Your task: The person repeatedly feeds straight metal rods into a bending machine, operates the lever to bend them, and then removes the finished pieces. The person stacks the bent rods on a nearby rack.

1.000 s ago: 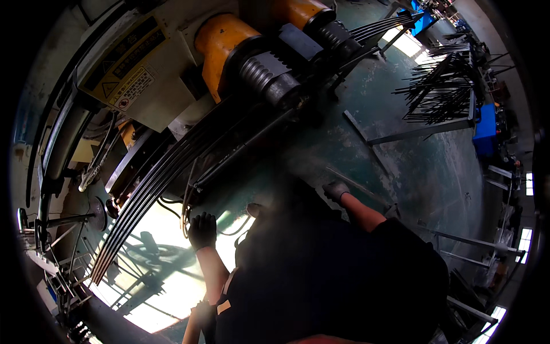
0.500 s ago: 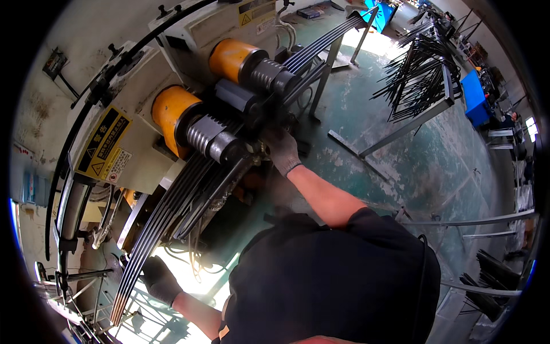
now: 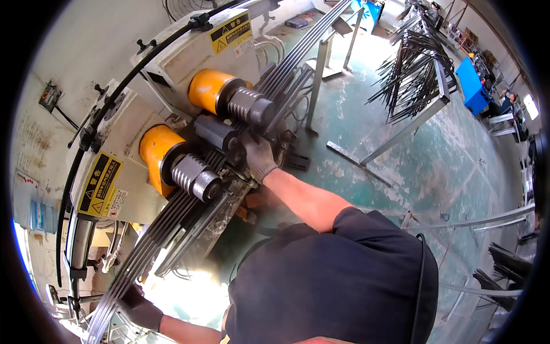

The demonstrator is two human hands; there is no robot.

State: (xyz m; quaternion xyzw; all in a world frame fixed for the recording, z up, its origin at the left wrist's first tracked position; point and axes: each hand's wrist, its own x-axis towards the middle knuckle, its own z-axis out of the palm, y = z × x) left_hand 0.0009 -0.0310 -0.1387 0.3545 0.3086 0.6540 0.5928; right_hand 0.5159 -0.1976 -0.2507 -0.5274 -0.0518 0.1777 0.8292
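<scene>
My left hand (image 3: 139, 309), in a dark grey glove, is at the lower left against a bundle of long thin metal rods (image 3: 154, 235). Its fingers curl about the rods' edge and are partly hidden. My right hand (image 3: 258, 156), gloved in grey, reaches into the middle of a machine, close by a dark faceted block (image 3: 215, 133). The fingers look bent inward, and what they hold is hidden. The rods run beneath a ribbed dark roller (image 3: 196, 179) with an orange housing (image 3: 162, 155). A second ribbed roller (image 3: 250, 106) sits farther along, beside another orange housing (image 3: 213, 90).
A curved black bar (image 3: 123, 86) spans the machine's front. Steel stands (image 3: 317, 86) support the rods at the far end. To the right, a rack (image 3: 421, 123) carries a tangled heap of dark rods (image 3: 409, 74). Grey rails (image 3: 481, 218) cross at the right, near a blue bin (image 3: 472, 89).
My view has shifted, so the machine sits lower and farther left. My left hand has come against the rods. My right hand is closer to the dark faceted block.
</scene>
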